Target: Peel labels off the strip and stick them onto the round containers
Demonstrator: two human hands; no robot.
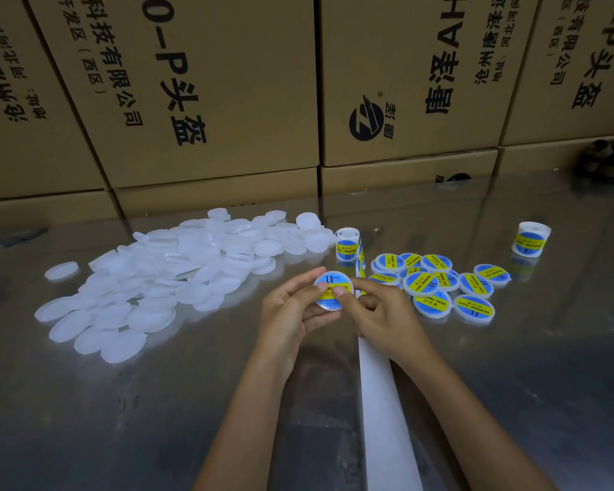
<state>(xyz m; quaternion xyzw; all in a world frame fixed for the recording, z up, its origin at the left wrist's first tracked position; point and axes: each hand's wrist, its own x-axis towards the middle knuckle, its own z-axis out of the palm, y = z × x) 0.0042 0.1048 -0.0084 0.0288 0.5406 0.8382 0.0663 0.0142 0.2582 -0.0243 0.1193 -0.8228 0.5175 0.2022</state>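
Note:
My left hand [291, 310] and my right hand [376, 310] both hold one round white container [328, 303] above the table, with a blue and yellow label on its face. Both thumbs press on the label. A white backing strip [380, 402] runs from under my right hand toward me. The label roll [347, 244] it comes from stands just beyond the hands. A heap of unlabelled white containers [178, 274] lies to the left. Several labelled containers [440, 285] lie to the right.
A second label roll [530, 239] stands at the right on the shiny metal table [156, 402]. Stacked cardboard boxes [210, 101] form a wall along the table's far edge. A dark object [607, 155] sits at the far right.

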